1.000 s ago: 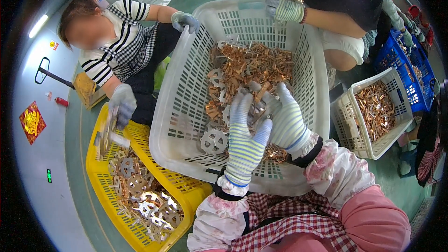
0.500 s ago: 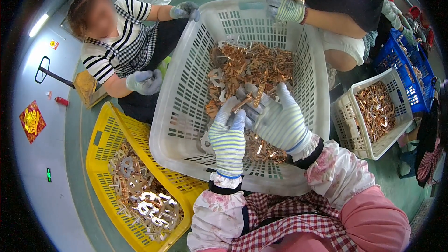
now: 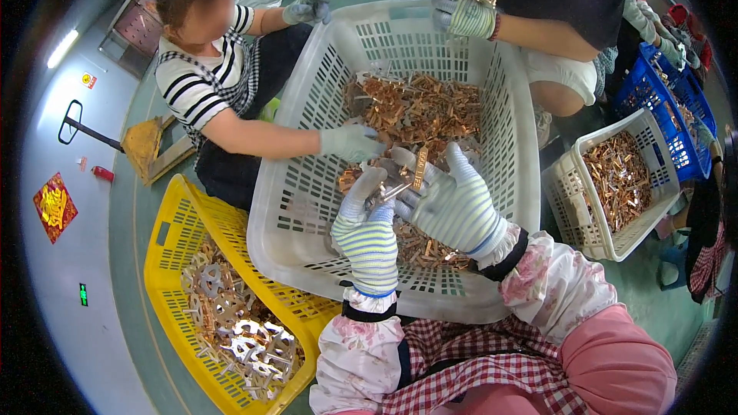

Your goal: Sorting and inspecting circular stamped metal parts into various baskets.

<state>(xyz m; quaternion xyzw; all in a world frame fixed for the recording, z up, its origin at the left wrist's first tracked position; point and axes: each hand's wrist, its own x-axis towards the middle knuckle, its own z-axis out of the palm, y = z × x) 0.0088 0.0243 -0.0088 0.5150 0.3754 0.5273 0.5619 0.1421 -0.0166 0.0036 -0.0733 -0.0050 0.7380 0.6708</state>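
Both my hands wear striped gloves and work over a big white basket (image 3: 307,257) heaped with copper-coloured metal parts (image 3: 415,107). Between the fingers of my left hand (image 3: 366,234) is a small shiny metal piece (image 3: 393,191), partly hidden by the glove. My right hand (image 3: 459,207), just beside it, holds a flat copper-coloured strip (image 3: 420,169) with raised marks, standing up by the fingertips. A co-worker's gloved hand (image 3: 352,143) reaches into the basket from the left, near my left fingers.
A yellow basket (image 3: 284,300) of silvery parts stands at the lower left. At the right are a smaller white basket (image 3: 607,244) of copper parts and a blue basket (image 3: 688,157). Another person's gloved hand (image 3: 470,15) holds a metal piece over the far rim.
The co-worker at the left has leaned in and brought a hand from outside the rim into the basket. My hands stay close together, with only small shifts.
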